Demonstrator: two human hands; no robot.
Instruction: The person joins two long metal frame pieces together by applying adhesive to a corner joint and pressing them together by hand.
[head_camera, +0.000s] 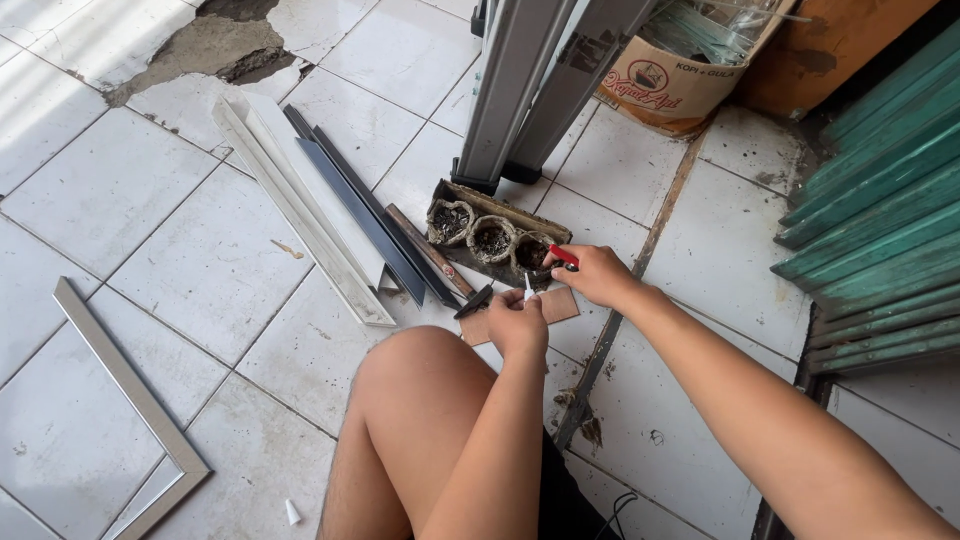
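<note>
Just beside three dirty cups (490, 238): right hand (597, 275) pinching red-handled tool (563, 256), left hand (517, 322) gripping small white piece (528, 291).

You have one view only, from the camera on your head, tilted steeply down and forward over your raised knee (420, 400). It sits close: your forearms fill the lower right, and your hands (560, 300) meet near the middle of the frame. The tiled floor (130, 190) spreads out to the left and ahead, a ladder's feet (500, 170) stand at the top, and green slats (880, 220) line the right edge.
</note>
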